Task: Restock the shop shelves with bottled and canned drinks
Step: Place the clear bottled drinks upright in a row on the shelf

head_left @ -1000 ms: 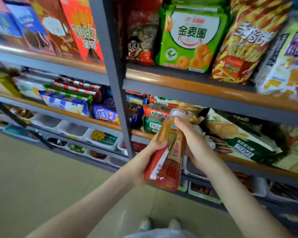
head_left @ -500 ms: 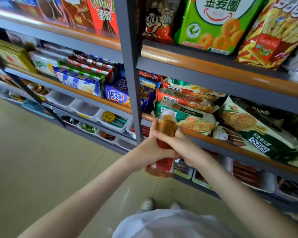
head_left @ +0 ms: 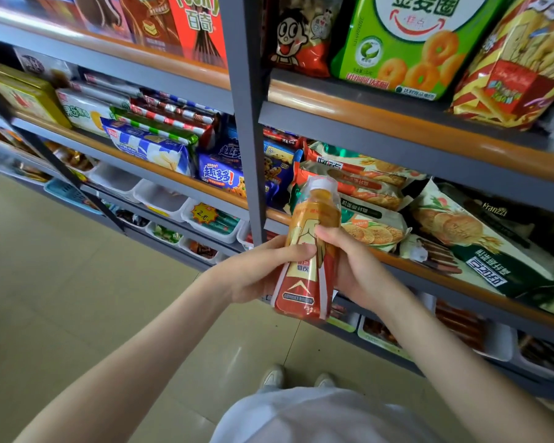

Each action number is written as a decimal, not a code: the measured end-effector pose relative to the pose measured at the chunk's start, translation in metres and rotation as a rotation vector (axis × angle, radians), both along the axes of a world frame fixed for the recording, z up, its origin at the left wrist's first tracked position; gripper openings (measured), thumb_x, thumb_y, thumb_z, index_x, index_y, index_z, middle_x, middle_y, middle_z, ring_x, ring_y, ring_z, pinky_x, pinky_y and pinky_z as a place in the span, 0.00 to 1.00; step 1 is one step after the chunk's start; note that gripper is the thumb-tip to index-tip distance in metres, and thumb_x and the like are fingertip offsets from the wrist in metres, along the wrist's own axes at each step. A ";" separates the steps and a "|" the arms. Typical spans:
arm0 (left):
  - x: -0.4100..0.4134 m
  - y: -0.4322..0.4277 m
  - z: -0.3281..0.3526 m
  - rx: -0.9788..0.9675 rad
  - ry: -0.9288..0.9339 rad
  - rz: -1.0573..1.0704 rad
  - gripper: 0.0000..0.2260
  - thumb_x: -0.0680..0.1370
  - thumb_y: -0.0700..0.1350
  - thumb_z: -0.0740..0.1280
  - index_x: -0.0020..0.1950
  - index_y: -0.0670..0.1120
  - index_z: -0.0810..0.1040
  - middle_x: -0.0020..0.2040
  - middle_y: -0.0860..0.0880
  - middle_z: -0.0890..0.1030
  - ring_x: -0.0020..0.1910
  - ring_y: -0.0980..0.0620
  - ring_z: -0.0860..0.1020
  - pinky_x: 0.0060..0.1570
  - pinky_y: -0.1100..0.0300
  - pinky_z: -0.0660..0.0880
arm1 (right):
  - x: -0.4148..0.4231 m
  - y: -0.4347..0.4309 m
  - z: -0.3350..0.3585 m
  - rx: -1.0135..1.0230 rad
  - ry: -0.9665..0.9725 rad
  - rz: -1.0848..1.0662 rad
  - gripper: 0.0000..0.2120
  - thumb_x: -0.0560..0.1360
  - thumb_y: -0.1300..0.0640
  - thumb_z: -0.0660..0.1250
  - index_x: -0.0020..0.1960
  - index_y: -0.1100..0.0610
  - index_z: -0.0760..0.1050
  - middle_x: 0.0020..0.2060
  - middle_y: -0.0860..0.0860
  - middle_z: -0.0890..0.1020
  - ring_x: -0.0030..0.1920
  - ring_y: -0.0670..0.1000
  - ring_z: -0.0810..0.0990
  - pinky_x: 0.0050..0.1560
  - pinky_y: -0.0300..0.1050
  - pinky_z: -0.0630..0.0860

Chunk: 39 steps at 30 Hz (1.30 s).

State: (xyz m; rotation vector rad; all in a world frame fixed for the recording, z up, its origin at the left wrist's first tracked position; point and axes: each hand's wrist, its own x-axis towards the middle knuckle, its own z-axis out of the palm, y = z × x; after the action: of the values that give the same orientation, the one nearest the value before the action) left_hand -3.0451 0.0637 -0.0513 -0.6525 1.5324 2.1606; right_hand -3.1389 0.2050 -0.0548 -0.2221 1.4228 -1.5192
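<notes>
A plastic drink bottle (head_left: 311, 260) with orange liquid, a white cap and a red and gold label is held upright in front of the grey shelving (head_left: 247, 148). My left hand (head_left: 259, 273) grips its left side with the thumb across the label. My right hand (head_left: 355, 266) grips its right side, thumb on the label's middle. The bottle's cap reaches the edge of the middle shelf (head_left: 429, 266), which is packed with snack bags.
Upper shelves carry biscuit boxes (head_left: 192, 24) and large snack bags (head_left: 413, 43). White plastic bins (head_left: 160, 199) of small sweets line the lower shelves. Beige tiled floor (head_left: 77, 298) stretches to the left. My shoes (head_left: 298, 377) stand close to the shelf base.
The bottle has turned in my hands, so more of its label now faces me. My right hand has shifted from over the front to the bottle's right side. The view came closer to the shelves.
</notes>
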 end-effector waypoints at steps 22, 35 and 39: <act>0.007 -0.018 -0.017 0.217 -0.358 0.517 0.23 0.75 0.64 0.64 0.55 0.44 0.76 0.39 0.43 0.84 0.35 0.47 0.83 0.30 0.54 0.81 | 0.009 -0.020 -0.002 0.018 0.753 0.441 0.35 0.69 0.37 0.70 0.71 0.33 0.57 0.71 0.37 0.62 0.70 0.36 0.61 0.65 0.38 0.69; 0.003 -0.026 -0.021 0.203 -0.318 0.566 0.21 0.76 0.60 0.65 0.56 0.44 0.76 0.36 0.44 0.84 0.31 0.48 0.83 0.29 0.54 0.80 | 0.020 -0.039 -0.029 0.034 1.792 0.520 0.37 0.64 0.56 0.77 0.69 0.57 0.65 0.68 0.59 0.70 0.68 0.57 0.64 0.56 0.54 0.77; 0.008 -0.034 -0.023 0.207 -0.212 0.542 0.22 0.77 0.60 0.64 0.55 0.42 0.76 0.39 0.44 0.83 0.36 0.48 0.83 0.47 0.50 0.80 | 0.017 -0.043 -0.029 -0.021 1.708 0.407 0.33 0.63 0.60 0.77 0.66 0.60 0.71 0.62 0.57 0.75 0.65 0.54 0.66 0.59 0.54 0.75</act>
State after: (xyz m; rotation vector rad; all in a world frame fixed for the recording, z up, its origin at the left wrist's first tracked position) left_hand -3.0372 0.0298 -0.0743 -1.2929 1.0851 2.4818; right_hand -3.1214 0.1624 -0.0835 -2.0183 2.3025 -0.7858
